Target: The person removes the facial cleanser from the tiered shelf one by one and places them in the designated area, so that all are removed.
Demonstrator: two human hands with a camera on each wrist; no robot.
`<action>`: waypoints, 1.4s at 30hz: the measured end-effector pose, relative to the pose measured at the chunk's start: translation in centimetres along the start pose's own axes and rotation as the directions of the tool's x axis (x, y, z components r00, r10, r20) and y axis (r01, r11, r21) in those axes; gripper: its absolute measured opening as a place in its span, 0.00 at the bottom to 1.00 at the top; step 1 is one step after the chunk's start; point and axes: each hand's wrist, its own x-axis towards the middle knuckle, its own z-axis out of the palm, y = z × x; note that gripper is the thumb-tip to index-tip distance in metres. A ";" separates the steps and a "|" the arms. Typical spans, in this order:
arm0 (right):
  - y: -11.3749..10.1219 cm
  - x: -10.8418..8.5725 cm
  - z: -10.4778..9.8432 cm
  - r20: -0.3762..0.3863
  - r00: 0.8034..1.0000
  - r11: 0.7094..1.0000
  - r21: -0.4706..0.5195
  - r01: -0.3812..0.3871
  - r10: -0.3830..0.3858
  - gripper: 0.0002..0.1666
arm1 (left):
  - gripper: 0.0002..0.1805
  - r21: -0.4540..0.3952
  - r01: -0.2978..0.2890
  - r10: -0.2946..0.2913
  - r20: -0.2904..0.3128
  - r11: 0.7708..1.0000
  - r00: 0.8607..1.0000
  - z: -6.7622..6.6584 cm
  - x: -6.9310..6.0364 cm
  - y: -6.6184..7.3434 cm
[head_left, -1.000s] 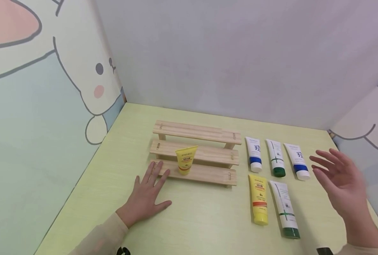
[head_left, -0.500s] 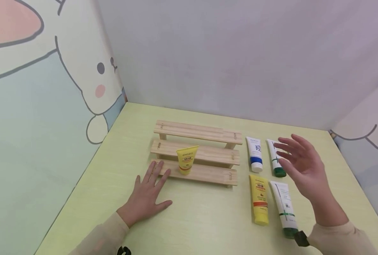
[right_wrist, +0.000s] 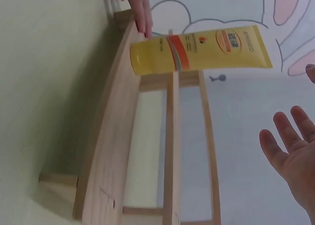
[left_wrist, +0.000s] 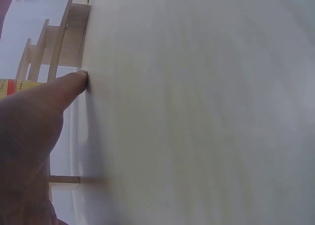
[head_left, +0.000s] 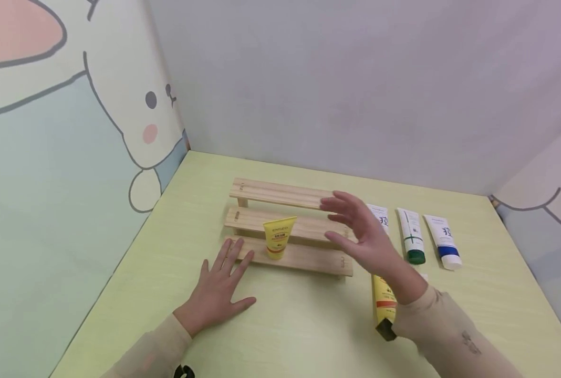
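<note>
A three-step wooden rack [head_left: 313,257] stands on the table. Upright on its lowest step, cap down, is a yellow squeeze tube [head_left: 278,239], which shows large in the right wrist view. My left hand [head_left: 216,295] is spread flat, its fingertips on the left end of that step and its thumb on the tabletop. Raised over the rack's right end, my right hand [head_left: 367,236] has parted fingers and grips nothing; it stays apart from the upright tube [right_wrist: 202,50]. My right arm partly covers a second yellow tube [head_left: 384,299] lying on the table.
Right of the rack lie a white tube with a green cap [head_left: 411,236] and a blue-banded white tube [head_left: 443,241]. Another white tube [head_left: 380,215] is partly behind my right hand. A grey curtain-like wall [head_left: 328,94] closes off the back; cartoon-printed panels flank the table.
My right hand has swept left from beyond the lying tubes to the rack's right end, fingers still parted. My left hand and the upright yellow tube have kept their places.
</note>
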 end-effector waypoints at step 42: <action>0.2 1.5 4.8 -0.056 0.997 0.996 -0.058 -0.062 0.058 0.25 | 0.55 0.007 -0.010 0.010 -0.009 1.000 1.000 0.1 0.0 -0.1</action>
